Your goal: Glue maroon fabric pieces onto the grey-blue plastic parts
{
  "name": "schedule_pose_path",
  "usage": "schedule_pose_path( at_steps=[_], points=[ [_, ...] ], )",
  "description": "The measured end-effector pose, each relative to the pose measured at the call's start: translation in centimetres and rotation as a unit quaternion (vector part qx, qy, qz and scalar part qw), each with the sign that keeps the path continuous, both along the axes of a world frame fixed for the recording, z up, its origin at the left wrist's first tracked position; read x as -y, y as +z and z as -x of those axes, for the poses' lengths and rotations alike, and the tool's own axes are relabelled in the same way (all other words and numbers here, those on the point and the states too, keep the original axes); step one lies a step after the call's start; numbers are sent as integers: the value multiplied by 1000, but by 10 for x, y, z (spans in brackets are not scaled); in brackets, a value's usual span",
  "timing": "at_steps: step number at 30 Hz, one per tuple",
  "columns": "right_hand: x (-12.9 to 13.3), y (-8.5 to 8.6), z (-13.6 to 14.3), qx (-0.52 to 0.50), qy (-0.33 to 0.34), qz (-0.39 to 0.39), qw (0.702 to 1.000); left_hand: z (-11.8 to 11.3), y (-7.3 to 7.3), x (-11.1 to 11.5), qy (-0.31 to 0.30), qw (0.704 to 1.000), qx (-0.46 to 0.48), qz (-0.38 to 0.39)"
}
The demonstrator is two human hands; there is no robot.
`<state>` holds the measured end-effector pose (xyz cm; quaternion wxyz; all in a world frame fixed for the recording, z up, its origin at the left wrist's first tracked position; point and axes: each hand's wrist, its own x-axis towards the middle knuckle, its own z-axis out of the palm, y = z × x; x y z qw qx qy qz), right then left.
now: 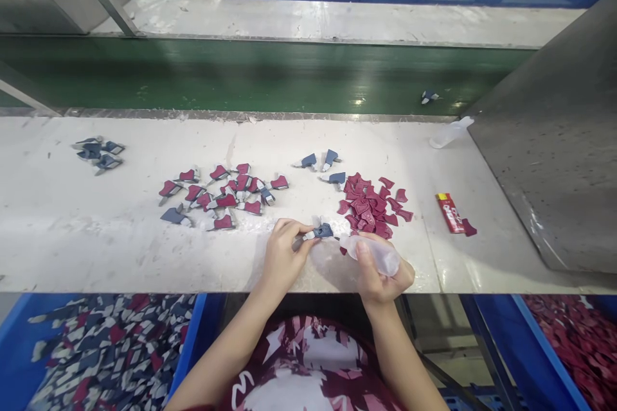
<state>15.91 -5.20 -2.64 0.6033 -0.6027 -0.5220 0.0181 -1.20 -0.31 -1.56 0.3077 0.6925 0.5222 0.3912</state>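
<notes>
My left hand (285,254) pinches a small dark blue and grey part (322,231) above the white bench. In my right hand (382,276) is a translucent squeeze bottle (375,254), its narrow tip pointing left at that part and close to it. Just beyond the bottle lies a pile of dark red pieces (366,205). Several grey parts with red faces (225,200) are spread on the bench left of my hands. A few blue and grey parts (333,178) rest behind my hands, next to the red pile.
A green conveyor (289,77) runs behind the bench (120,250). To the right are a red packet (450,213), another translucent bottle (450,133) and a metal housing (559,141). Below stand blue bins of mixed parts (193,340) and red pieces (554,359).
</notes>
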Motion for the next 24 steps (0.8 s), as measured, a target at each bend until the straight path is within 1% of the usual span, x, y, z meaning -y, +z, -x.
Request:
schedule_pose_path(
  at_steps=[6,11,19,24],
  points=[
    [-3,7,5,15,14,13,1000,1,-3,0,-4,1000,4,-4],
    [-3,7,9,16,21,28,999,1,-2,-1,-10,1000,9,-7],
    [-8,9,15,3,35,13,999,2,-2,-1,-10,1000,11,7],
    [-10,6,17,0,34,15,999,1,-1,-1,-11,1000,11,10]
  ],
)
